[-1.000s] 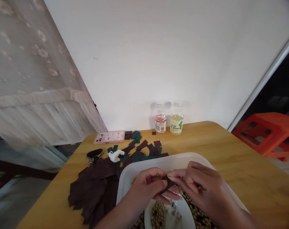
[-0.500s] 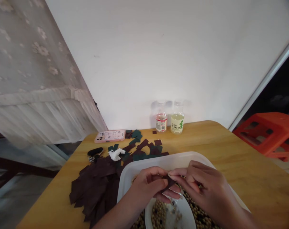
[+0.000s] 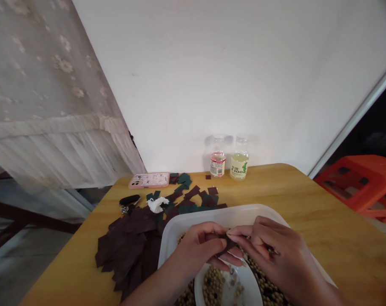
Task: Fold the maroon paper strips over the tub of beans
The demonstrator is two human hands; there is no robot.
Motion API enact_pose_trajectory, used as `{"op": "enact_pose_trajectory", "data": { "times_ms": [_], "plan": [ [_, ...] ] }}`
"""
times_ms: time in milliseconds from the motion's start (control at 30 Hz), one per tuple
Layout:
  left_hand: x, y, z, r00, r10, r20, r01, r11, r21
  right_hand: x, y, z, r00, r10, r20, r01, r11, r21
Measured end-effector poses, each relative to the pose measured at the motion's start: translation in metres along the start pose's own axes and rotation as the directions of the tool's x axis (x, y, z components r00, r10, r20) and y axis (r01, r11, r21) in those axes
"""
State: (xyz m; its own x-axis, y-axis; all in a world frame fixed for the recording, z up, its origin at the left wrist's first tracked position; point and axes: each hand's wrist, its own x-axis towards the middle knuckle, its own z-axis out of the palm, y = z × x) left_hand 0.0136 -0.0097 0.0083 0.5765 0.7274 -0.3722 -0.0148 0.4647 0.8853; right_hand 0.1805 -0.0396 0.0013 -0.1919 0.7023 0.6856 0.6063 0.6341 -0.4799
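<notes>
Over a white tray point(image 3: 259, 211) my left hand point(image 3: 208, 245) holds a small dark brown piece point(image 3: 226, 245) between thumb and fingers. My right hand point(image 3: 276, 250) pinches the upper edge of the same piece from the right, its fingertips touching those of my left hand. Below both hands a white bowl point(image 3: 255, 284) holds tan beads and a few dark ones. More such beads point(image 3: 268, 282) lie in the tray around the bowl. To the left of the tray spreads a heap of dark brown pieces point(image 3: 126, 250).
Behind the heap lie dark green pieces point(image 3: 183, 180), a crumpled white tissue point(image 3: 157, 204), a key fob point(image 3: 129, 200) and a pink phone point(image 3: 149, 180). Two bottles point(image 3: 217, 163) point(image 3: 239, 165) stand by the wall. An orange stool point(image 3: 361, 182) is at the right.
The whole view has shifted slightly, with the table items appearing a little farther right and lower. Both hands keep nearly the same hold on the brown piece.
</notes>
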Motion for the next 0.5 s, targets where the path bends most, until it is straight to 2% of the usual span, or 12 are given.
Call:
{"op": "enact_pose_trajectory", "data": {
  "times_ms": [500],
  "plan": [
    [0.0015, -0.0023, -0.0013, 1.0, -0.011, 0.01, 0.011, 1.0, -0.027, 0.0013, -0.0015, -0.0005, 1.0, -0.029, 0.007, 0.029, 0.999, 0.025]
  ]
}}
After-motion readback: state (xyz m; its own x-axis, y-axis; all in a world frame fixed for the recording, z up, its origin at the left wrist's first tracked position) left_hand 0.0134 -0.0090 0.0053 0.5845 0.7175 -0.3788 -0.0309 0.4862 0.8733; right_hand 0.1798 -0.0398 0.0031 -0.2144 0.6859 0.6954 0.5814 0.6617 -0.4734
